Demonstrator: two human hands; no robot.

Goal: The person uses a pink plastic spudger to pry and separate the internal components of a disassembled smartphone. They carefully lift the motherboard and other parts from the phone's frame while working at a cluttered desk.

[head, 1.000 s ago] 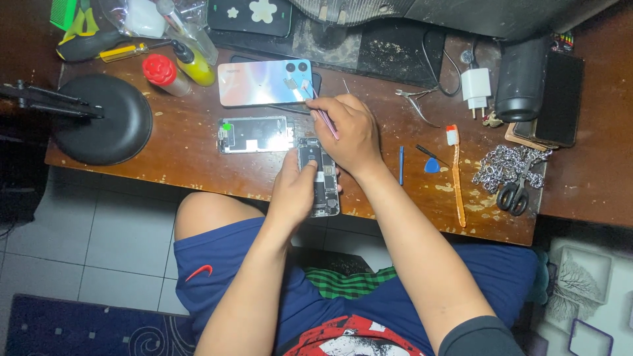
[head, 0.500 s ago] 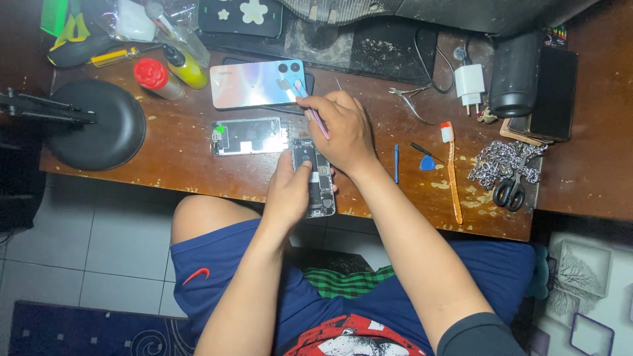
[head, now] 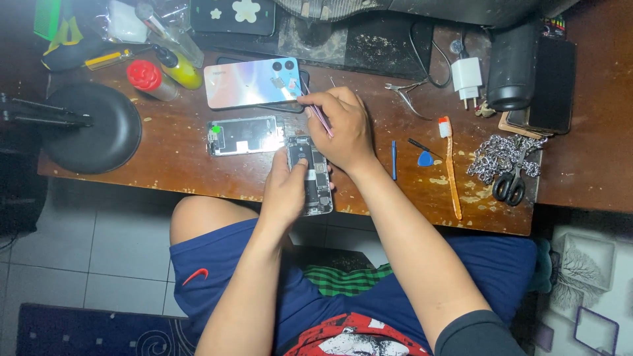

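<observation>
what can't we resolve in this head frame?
Head view only:
- Tip of the thin tool in the right hand: too small to tell what it touches.
- Opened phone: left side covered by the left hand; internal parts too small to make out.
- Dark gear along the top: cut off by the frame edge.
- Scissors: blades buried under the chain.

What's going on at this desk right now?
A person sits at a wooden desk with an opened phone in front of them. The left hand steadies the phone at the desk's near edge. The right hand holds thin tweezers just above its top end. A phone back cover and a bare phone frame lie beyond, a toothbrush and scissors to the right.
</observation>
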